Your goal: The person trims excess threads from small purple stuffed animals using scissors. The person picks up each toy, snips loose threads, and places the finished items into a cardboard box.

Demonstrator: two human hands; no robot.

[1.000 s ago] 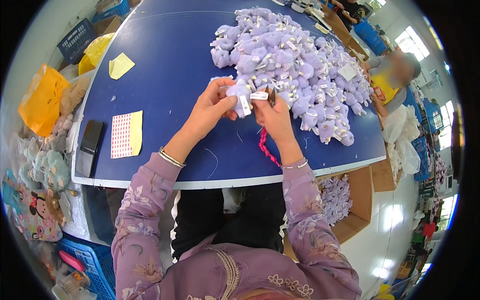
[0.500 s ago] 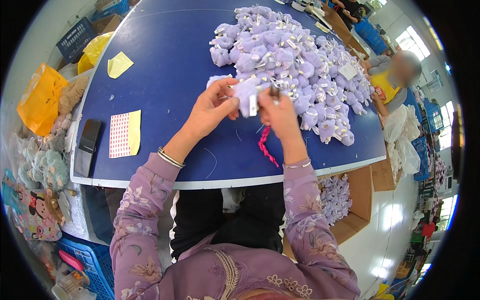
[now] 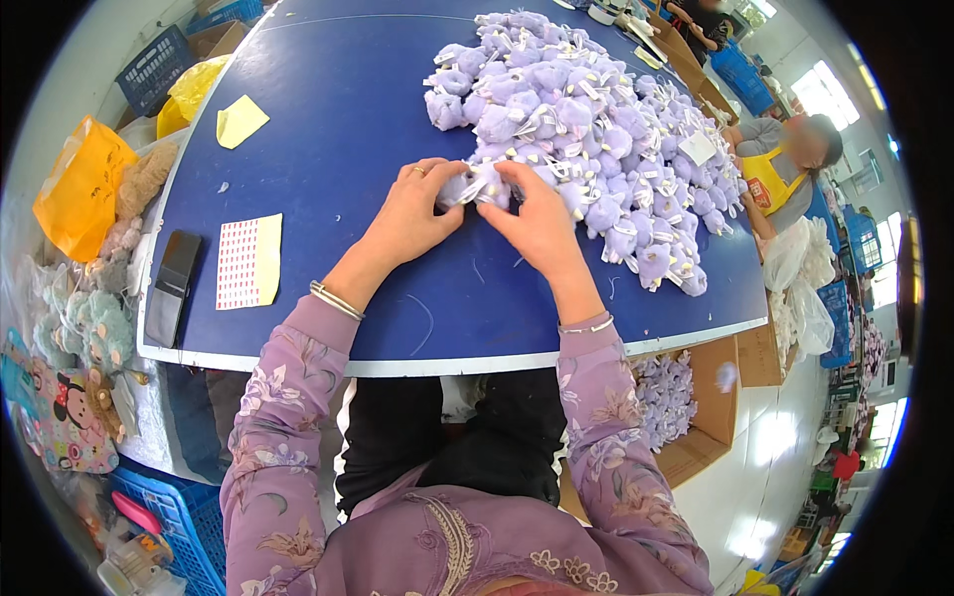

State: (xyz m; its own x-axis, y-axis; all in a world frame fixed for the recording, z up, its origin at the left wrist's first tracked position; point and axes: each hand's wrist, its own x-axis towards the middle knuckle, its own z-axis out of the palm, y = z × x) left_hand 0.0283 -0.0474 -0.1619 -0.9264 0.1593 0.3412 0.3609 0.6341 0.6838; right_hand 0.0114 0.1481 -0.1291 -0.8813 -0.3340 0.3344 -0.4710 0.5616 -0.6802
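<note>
A large heap of small lavender plush toys (image 3: 606, 129) with white tags covers the right side of the blue table. At its near left edge, one lavender plush toy (image 3: 485, 185) with white tag strips is between my two hands. My left hand (image 3: 415, 211) curls its fingers and thumb about the toy's left side. From the right, the thumb and fingers of my right hand (image 3: 535, 214) close in on it. A small dark bit shows by the right fingers, too hidden to name.
A red-dotted sticker sheet (image 3: 248, 260), a yellow paper (image 3: 240, 121) and a black phone-like device (image 3: 174, 288) lie on the left of the table. Below the right edge, a cardboard box (image 3: 715, 407) holds more plush toys. A person in a yellow apron (image 3: 775, 184) sits at the far right.
My right hand has turned over, and the dark tool and pink braided cord no longer show. Both hands now meet at the heap's edge. A small blurred lavender thing appears over the box.
</note>
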